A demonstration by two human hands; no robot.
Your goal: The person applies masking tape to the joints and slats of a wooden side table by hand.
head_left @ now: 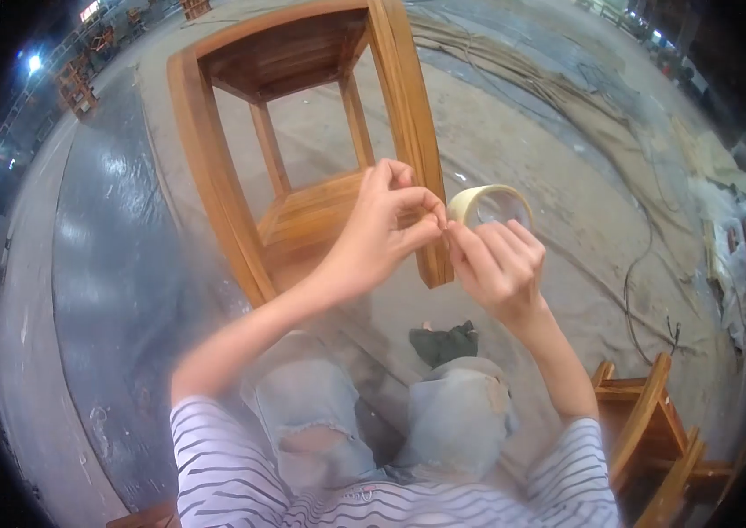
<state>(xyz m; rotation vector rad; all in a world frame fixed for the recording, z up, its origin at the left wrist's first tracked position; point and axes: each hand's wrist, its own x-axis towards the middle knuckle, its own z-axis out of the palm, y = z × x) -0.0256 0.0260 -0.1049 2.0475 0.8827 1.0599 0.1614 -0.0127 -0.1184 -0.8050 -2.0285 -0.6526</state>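
Observation:
A roll of pale yellow tape (464, 204) is upright at my right hand (500, 264), whose curled fingers grip it by its near side. My left hand (391, 216) is closed in a pinch. Its thumb and forefinger meet the right fingertips at the left edge of the roll. Whatever the left fingertips pinch is too small to make out. Just behind my left hand stands a brown wooden frame (413, 132) with legs and slatted panels, partly covered by that hand and forearm.
More wooden furniture (646, 414) lies at the lower right. A dark cloth-like item (443, 343) is on the floor by my knees. Crumpled brown sheeting (558, 88) and a thin cable (628, 290) run along the right. Dark sheeting (113, 290) covers the floor at left.

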